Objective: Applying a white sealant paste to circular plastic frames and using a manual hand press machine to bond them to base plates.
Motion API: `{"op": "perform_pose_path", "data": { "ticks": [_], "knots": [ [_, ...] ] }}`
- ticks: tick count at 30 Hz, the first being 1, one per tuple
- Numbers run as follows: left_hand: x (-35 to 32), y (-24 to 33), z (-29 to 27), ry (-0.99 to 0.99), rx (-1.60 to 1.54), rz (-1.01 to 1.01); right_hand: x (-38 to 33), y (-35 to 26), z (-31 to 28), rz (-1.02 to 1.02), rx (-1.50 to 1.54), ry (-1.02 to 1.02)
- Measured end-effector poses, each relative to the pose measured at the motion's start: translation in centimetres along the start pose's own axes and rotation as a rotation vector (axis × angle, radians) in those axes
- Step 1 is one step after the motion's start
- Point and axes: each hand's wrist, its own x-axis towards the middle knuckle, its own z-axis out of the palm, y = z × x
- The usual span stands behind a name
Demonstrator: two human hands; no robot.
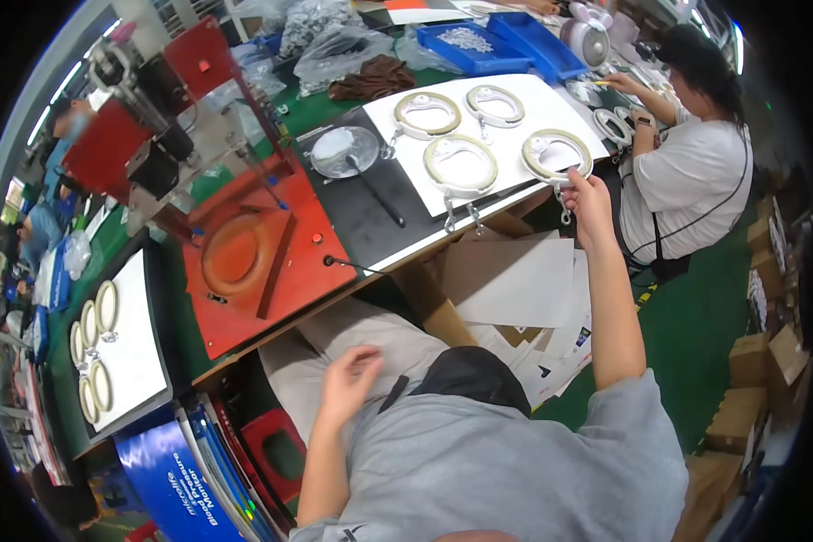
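At the right end of a white board (397, 104) lies a ring-shaped piece (535, 164) with a cream rim, a white inner part and a short metal chain clasp. My right hand (592, 206) is closed on its near edge, beside the hanging clasp. Three similar rings lie on the board, among them a front-left ring (435, 172) and a far-left ring (403, 113). Above my lap, left of my body, my left hand (350, 379) has loosely bent fingers and nothing visible in it.
A red press (321, 262) with a round orange die stands left of the board. Between them sit a clear dish (343, 154) of white material and a black-handled tool (381, 199). Blue trays (470, 56) lie behind. A co-worker (696, 172) sits at the right.
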Motion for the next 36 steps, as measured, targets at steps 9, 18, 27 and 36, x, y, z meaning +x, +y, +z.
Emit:
{"op": "perform_pose_path", "data": {
  "ticks": [9,18,27,36],
  "knots": [
    [-3.3,-10.9,-10.7,0.766,0.658,-0.133,2.2,1.3,2.7,0.01,-0.558,0.047],
    [0.1,-15.0,-11.0,0.709,0.942,-0.38,-2.4,0.1,2.7,-0.525,-0.991,0.064],
    [2.4,-14.8,-11.6,0.516,0.954,-0.503,-21.2,6.3,19.8,0.271,-0.535,-1.584],
    [-5.3,-9.2,-9.6,0.056,0.591,-0.221,-20.1,20.8,30.9,-1.123,-0.858,-0.985]
  ]
}}
